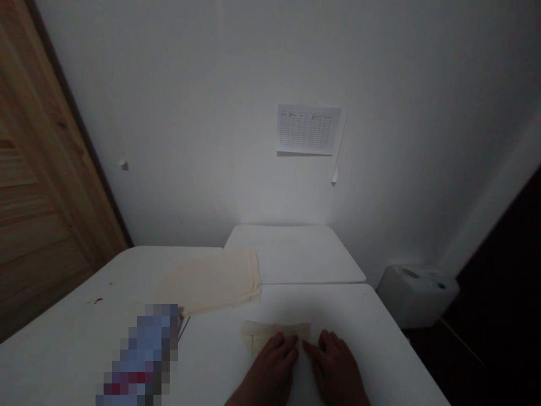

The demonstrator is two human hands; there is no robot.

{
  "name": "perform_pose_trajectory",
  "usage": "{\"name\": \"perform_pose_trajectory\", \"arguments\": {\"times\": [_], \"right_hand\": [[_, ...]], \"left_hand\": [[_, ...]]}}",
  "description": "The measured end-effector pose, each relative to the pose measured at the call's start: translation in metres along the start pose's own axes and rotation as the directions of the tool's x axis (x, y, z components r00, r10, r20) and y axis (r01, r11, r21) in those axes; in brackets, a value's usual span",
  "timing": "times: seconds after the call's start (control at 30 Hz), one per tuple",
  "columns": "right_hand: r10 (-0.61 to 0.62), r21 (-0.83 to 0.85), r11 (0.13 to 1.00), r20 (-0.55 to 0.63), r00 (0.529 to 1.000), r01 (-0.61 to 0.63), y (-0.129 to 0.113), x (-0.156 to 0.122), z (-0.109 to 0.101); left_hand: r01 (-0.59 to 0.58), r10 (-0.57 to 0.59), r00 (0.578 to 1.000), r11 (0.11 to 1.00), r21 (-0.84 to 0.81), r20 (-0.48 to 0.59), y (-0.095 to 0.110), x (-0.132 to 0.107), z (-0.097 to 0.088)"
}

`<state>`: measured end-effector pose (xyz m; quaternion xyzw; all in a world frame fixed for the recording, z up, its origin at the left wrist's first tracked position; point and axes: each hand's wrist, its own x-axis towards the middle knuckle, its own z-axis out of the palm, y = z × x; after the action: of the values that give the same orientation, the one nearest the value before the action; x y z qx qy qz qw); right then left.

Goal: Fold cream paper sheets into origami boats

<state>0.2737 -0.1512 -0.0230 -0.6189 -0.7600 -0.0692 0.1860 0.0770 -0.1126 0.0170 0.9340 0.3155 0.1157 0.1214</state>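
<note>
My left hand [270, 366] and my right hand [336, 369] lie flat side by side, with their fingertips on a folded cream cloth [274, 334]. Neither hand grips it, and the fingers are slightly spread. The lower part of this cloth is hidden in shadow and behind my hands. Farther up and to the left, a larger folded pile of cream fabric [211, 282] lies on the white table [71, 344]. A pixelated blue and red patch [143, 355] covers something at the near left, so I cannot tell what it is.
A white board or second tabletop [296, 254] lies beyond the table, against the white wall. A white plastic canister [416, 296] stands on the dark floor to the right. A wooden door [46, 169] is at the left, and a printed sheet [308, 128] hangs on the wall.
</note>
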Motion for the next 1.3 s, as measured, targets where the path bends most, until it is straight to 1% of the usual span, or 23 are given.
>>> {"name": "perform_pose_trajectory", "arguments": {"times": [0.1,0.2,0.27,0.3,0.33,0.37,0.4,0.43,0.47,0.5,0.53,0.57,0.6,0.67,0.7,0.73,0.8,0.9,0.97,1.1,1.3], "right_hand": [[0.054,-0.010,0.998,-0.022,0.998,-0.054,-0.001,-0.001,-0.002],[0.066,0.078,0.995,-0.019,0.998,-0.064,0.000,0.000,-0.004],[0.072,0.168,0.984,-0.034,0.997,-0.065,0.002,0.002,-0.005],[0.086,0.220,0.973,-0.048,0.995,-0.073,0.004,0.004,-0.005],[0.109,0.275,0.957,-0.059,0.992,-0.089,0.007,0.005,-0.005],[0.139,0.329,0.938,-0.063,0.988,-0.111,0.010,0.007,-0.005],[0.167,0.378,0.916,-0.056,0.984,-0.134,0.013,0.010,-0.005],[0.188,0.419,0.895,-0.039,0.981,-0.154,0.016,0.012,-0.005],[0.198,0.448,0.878,-0.018,0.980,-0.169,0.019,0.015,-0.005],[0.197,0.468,0.866,0.005,0.980,-0.176,0.021,0.019,-0.005],[0.188,0.482,0.858,0.023,0.982,-0.176,0.022,0.022,-0.005],[0.176,0.491,0.854,0.042,0.984,-0.173,0.022,0.026,-0.006],[0.162,0.498,0.851,0.061,0.985,-0.171,0.022,0.030,-0.007],[0.135,0.504,0.848,0.100,0.986,-0.167,0.019,0.037,-0.009],[0.123,0.505,0.847,0.117,0.986,-0.165,0.018,0.040,-0.010],[0.112,0.505,0.847,0.131,0.985,-0.163,0.016,0.043,-0.010],[0.093,0.508,0.847,0.150,0.984,-0.157,0.014,0.048,-0.012],[0.076,0.509,0.847,0.166,0.983,-0.151,0.013,0.052,-0.013],[0.069,0.508,0.849,0.170,0.983,-0.148,0.014,0.053,-0.013],[0.059,0.507,0.851,0.170,0.984,-0.139,0.016,0.053,-0.010],[0.039,0.511,0.855,0.113,0.993,-0.091,0.017,0.049,-0.004]], "left_hand": [[0.003,-0.003,1.000,1.000,-0.016,-0.018,-0.001,0.000,0.002],[0.001,-0.003,0.998,0.999,-0.034,-0.057,-0.004,-0.003,0.009],[-0.015,0.007,0.991,0.998,-0.056,-0.132,-0.008,-0.008,0.016],[-0.025,0.012,0.980,0.998,-0.062,-0.199,-0.011,-0.012,0.018],[-0.025,0.004,0.958,0.997,-0.071,-0.287,-0.016,-0.017,0.019],[-0.014,-0.021,0.925,0.996,-0.089,-0.379,-0.021,-0.022,0.019],[0.006,-0.063,0.872,0.993,-0.118,-0.486,-0.028,-0.027,0.017],[0.029,-0.110,0.819,0.988,-0.150,-0.564,-0.036,-0.033,0.013],[0.052,-0.149,0.765,0.984,-0.170,-0.626,-0.045,-0.039,0.008],[0.105,-0.209,0.719,0.976,-0.193,-0.663,-0.055,-0.044,0.003],[0.156,-0.265,0.697,0.963,-0.219,-0.667,-0.065,-0.049,-0.003],[0.187,-0.303,0.700,0.952,-0.243,-0.647,-0.075,-0.053,-0.007],[0.200,-0.332,0.711,0.940,-0.275,-0.620,-0.084,-0.057,-0.011],[0.183,-0.352,0.789,0.917,-0.355,-0.503,-0.097,-0.060,-0.014],[0.170,-0.347,0.818,0.908,-0.383,-0.460,-0.101,-0.061,-0.014],[0.155,-0.335,0.842,0.901,-0.405,-0.422,-0.103,-0.060,-0.013],[0.134,-0.310,0.870,0.897,-0.421,-0.383,-0.105,-0.057,-0.011],[0.101,-0.256,0.895,0.914,-0.393,-0.365,-0.105,-0.051,-0.010],[0.071,-0.215,0.904,0.928,-0.367,-0.369,-0.105,-0.047,-0.012],[0.051,-0.188,0.911,0.935,-0.351,-0.368,-0.105,-0.044,-0.016],[0.039,-0.163,0.911,0.948,-0.315,-0.378,-0.101,-0.044,-0.020]]}}
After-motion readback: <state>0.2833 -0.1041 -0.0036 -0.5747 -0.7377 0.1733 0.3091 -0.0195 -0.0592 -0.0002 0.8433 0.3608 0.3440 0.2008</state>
